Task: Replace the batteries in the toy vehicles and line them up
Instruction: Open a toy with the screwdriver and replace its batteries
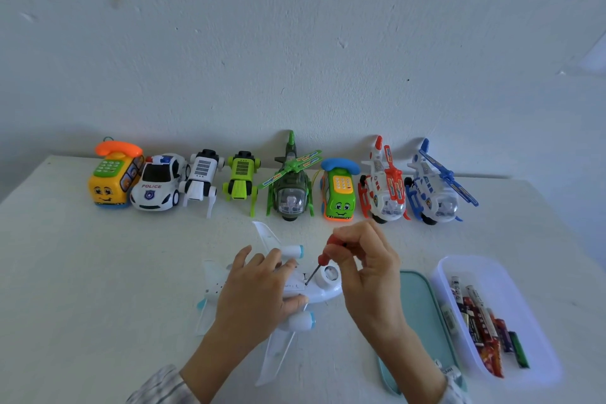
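Toy airplane (295,292) lies belly-up on the bench (98,272), directly beneath both hands. Left hand (255,292) grips its fuselage from above. Right hand (367,259) pinches a red-handled screwdriver (323,256), tip set into the underside hatch. Beyond the airplane, a row of toy vehicles (282,180) stands along the wall. To the airplane's right lie a teal lid (416,305) and a clear tray (511,289) holding batteries (482,325). The airplane is white with blue-tipped engines.
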`<state>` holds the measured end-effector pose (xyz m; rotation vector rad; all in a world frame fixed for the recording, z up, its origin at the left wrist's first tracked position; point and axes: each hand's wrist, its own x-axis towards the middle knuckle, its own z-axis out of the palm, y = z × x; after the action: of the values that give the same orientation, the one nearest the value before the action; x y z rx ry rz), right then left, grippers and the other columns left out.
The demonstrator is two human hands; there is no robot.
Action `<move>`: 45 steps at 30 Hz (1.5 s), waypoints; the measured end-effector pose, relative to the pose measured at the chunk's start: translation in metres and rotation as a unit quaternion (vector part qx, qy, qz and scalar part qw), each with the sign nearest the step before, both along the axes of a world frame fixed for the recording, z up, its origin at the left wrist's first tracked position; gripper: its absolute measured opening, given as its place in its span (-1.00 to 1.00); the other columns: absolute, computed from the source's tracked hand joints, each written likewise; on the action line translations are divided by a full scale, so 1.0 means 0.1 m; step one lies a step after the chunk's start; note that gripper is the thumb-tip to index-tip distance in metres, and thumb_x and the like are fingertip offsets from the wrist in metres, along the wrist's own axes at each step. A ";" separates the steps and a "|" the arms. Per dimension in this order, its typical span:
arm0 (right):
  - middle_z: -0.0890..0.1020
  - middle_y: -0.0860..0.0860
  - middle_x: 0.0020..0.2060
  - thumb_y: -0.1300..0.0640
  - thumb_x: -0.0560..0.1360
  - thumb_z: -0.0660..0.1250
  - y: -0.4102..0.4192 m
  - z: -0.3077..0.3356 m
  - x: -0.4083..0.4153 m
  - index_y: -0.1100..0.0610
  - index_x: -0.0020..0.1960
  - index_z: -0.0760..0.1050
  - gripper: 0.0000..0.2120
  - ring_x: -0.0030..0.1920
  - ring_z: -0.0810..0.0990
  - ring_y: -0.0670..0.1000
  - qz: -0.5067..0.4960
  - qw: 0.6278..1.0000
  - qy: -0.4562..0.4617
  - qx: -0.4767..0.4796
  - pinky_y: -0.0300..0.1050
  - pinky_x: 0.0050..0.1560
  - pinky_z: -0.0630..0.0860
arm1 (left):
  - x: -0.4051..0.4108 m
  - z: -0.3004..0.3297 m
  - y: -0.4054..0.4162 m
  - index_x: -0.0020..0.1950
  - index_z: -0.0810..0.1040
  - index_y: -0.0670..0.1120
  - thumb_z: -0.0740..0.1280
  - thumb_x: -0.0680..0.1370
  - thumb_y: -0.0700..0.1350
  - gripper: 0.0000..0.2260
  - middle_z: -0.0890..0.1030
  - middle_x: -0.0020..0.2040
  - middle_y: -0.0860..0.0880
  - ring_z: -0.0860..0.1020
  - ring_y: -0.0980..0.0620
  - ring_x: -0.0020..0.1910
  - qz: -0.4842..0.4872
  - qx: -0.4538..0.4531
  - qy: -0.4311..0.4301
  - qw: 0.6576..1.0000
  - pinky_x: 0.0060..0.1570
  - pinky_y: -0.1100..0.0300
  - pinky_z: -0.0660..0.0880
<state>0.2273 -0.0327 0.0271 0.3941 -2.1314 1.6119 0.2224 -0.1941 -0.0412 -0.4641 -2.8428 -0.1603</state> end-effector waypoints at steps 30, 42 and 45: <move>0.61 -0.09 -0.20 0.31 0.48 0.23 0.00 -0.05 0.08 0.04 0.01 0.52 -0.78 -0.23 0.62 0.01 0.011 0.999 -0.044 -0.010 -0.12 -0.17 0.55 | -0.01 0.01 0.00 -0.03 0.69 0.01 0.13 0.34 0.34 -0.46 0.58 -0.22 0.07 0.56 0.08 -0.34 -0.001 -0.001 0.012 1.000 0.04 -0.04 0.52; 0.62 -0.08 -0.18 0.43 0.48 0.13 0.06 -0.08 0.03 -0.02 0.09 0.49 -0.59 -0.20 0.65 0.01 0.011 0.999 -0.046 0.008 -0.14 -0.17 0.57 | -0.01 0.00 0.00 -0.03 0.69 0.01 0.13 0.34 0.33 -0.46 0.56 -0.24 0.07 0.53 0.06 -0.36 -0.002 0.000 0.023 1.000 -0.13 0.05 0.52; 0.53 -0.11 0.13 0.15 0.45 0.35 0.07 -0.02 0.04 -0.13 0.06 0.51 -0.76 -0.02 0.62 -0.04 0.005 0.998 -0.055 0.003 -0.16 -0.11 0.53 | -0.01 0.00 0.01 -0.03 0.69 0.00 0.14 0.33 0.33 -0.46 0.54 -0.26 0.06 0.50 0.05 -0.39 -0.005 -0.001 0.027 1.000 -0.21 0.07 0.50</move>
<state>0.2309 -0.0261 0.0251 0.3241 -2.2185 1.6682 0.2216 -0.1931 -0.0414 -0.4768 -2.7891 -0.1446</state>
